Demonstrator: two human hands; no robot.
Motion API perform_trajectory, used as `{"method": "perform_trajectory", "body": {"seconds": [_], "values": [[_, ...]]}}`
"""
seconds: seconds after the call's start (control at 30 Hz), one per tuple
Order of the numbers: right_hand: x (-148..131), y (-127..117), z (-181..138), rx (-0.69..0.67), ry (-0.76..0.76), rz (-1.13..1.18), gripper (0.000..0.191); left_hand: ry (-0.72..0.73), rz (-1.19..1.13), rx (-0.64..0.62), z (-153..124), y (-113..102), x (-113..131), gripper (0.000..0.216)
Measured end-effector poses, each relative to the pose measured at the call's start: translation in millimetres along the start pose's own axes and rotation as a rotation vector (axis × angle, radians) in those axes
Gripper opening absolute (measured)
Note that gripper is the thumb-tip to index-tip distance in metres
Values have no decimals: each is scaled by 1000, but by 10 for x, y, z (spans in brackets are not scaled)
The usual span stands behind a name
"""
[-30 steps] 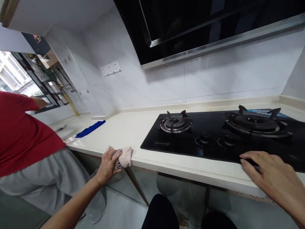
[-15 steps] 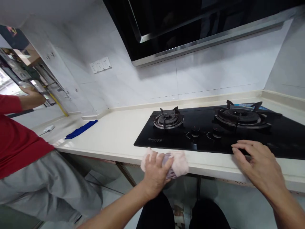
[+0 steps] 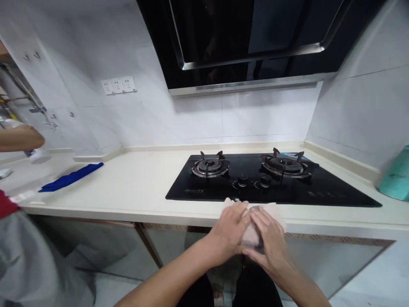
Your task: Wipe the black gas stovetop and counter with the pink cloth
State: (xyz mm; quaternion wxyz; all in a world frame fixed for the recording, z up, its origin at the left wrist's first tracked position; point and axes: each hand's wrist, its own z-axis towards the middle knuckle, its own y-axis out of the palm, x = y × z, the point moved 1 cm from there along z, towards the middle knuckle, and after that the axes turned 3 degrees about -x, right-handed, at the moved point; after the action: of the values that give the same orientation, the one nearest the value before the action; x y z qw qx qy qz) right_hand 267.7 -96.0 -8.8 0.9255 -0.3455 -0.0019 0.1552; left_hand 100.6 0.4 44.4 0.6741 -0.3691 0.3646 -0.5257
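Observation:
A pale pink cloth lies bunched at the front edge of the cream counter, just in front of the black gas hob. My left hand is closed over the cloth's left side. My right hand meets it from the right, fingers curled onto the same cloth. Both hands cover most of the cloth, so only its top and right corner show.
The hob has two burners and two knobs. A black range hood hangs above. A blue cloth lies at the left of the counter. Another person's arm reaches in at far left. A teal container stands at far right.
My left hand slid the pink cloth rightward along the counter's front edge. My right hand left the hob's edge and came onto the cloth. The view swung to the right.

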Motion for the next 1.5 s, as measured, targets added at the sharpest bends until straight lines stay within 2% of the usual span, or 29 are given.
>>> {"method": "perform_trajectory", "body": {"seconds": [0.07,0.17,0.23,0.3,0.37,0.43,0.53,0.57,0.63,0.77,0.87,1.0,1.07,1.2,1.33,1.5], "values": [[-76,64,69,-29,38,-125,76,-48,-34,55,-314,-201,-191,82],[-317,141,290,-95,193,-230,63,-225,-10,144,-743,-470,-569,61],[-520,211,495,-203,257,-257,52,-296,35,198,-930,-621,-838,44],[-714,332,691,-305,231,-271,36,-353,79,270,-1017,-720,-1083,34],[-863,512,823,-315,134,-264,25,-418,110,310,-1021,-732,-1272,32],[-936,704,865,-161,-5,-271,20,-510,137,301,-981,-663,-1395,35],[-878,865,781,209,-187,-286,18,-667,182,186,-924,-504,-1478,43],[-821,868,728,284,-227,-277,17,-705,192,140,-918,-465,-1489,45],[-670,801,610,329,-269,-252,17,-740,200,76,-926,-425,-1501,48],[-243,485,318,254,-208,-275,24,-732,199,45,-955,-452,-1506,54],[190,158,46,150,-128,-332,40,-746,201,29,-933,-482,-1492,57],[846,-335,-307,-96,36,-400,74,-789,194,-7,-878,-502,-1452,58],[1152,-561,-451,-151,90,-433,80,-798,189,-13,-856,-509,-1432,57],[1690,-916,-698,-232,171,-518,81,-815,183,-6,-832,-516,-1405,57],[2142,-1221,-930,-235,261,-602,69,-803,188,15,-824,-519,-1379,56],[2413,-1532,-1067,-300,291,-618,58,-796,204,38,-825,-522,-1330,53]]}}
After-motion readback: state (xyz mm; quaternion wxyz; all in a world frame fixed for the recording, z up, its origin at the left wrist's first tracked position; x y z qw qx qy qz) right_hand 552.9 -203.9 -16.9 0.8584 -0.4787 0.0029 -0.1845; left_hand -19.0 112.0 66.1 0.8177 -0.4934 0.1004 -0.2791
